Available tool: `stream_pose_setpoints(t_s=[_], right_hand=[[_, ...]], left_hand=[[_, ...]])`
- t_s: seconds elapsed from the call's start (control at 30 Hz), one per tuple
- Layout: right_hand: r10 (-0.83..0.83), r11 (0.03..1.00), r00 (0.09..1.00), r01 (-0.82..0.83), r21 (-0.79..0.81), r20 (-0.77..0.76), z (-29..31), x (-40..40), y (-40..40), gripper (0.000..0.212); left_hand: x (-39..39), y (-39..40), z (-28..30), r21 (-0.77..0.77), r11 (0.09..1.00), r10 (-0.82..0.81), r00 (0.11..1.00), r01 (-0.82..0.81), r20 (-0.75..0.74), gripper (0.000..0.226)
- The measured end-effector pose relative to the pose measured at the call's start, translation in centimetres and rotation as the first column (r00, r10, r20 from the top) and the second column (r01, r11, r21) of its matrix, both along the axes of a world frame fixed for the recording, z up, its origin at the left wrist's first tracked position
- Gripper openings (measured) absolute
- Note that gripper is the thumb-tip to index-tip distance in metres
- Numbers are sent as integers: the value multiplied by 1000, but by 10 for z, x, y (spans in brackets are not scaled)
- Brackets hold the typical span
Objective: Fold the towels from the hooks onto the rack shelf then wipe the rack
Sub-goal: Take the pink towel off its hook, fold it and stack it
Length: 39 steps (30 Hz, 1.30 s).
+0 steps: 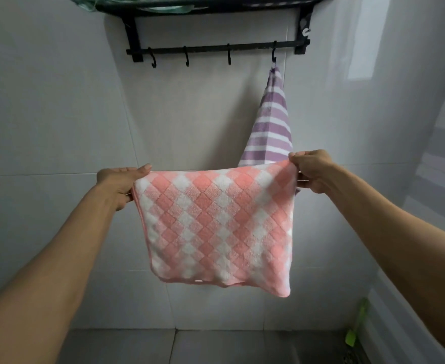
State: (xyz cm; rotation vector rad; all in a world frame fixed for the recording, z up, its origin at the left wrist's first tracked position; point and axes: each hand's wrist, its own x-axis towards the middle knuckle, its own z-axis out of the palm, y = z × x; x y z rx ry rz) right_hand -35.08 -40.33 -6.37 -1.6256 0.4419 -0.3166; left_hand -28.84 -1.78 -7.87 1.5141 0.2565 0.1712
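A pink-and-white diamond-checked plush towel (216, 227) is held up in mid-air before a white tiled wall (53, 114), stretched between both hands at its top edge. The left top corner is gripped by the left hand (121, 185), thumb laid over the upper edge and the remaining fingers hidden behind the cloth. The right top corner is pinched by the right hand (310, 170), fingers curled tightly around a bunched bit of fabric. The towel appears doubled over, a folded edge being seen along the top and loose layers along the bottom hem. Above, a black metal wall rack (210, 9) is mounted, with a rail of four black hooks (187, 57) beneath its shelf. Three hooks are bare; from the rightmost one a purple-and-white striped towel (271, 127) is hung, its lower end partly covered by the pink towel. A green cloth (90, 2) is glimpsed on the shelf at the upper left, cut off by the frame edge. A lime-green plastic item (356, 327) is noted low against the right wall, near the grey floor (126, 348).
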Motion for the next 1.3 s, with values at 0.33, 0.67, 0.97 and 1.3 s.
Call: stream_pose_setpoints(t_s=[0.33, 0.67, 0.97, 1.3], right_hand=[[187, 981, 982, -188, -46, -27, -4, -2, -8, 21], [274, 940, 957, -288, -183, -99, -13, 2, -12, 50], [257, 949, 960, -273, -159, -114, -21, 0, -10, 28], [222, 975, 975, -222, 22, -7, -25, 2, -6, 23]], left_hand=[[-9, 9, -3, 49, 976, -213, 976, 214, -36, 58], [-10, 11, -13, 488, 846, -214, 975, 216, -60, 76], [-5, 11, -23, 511, 844, -171, 985, 163, -32, 46], [-6, 13, -19, 185, 966, -168, 982, 181, -85, 50]])
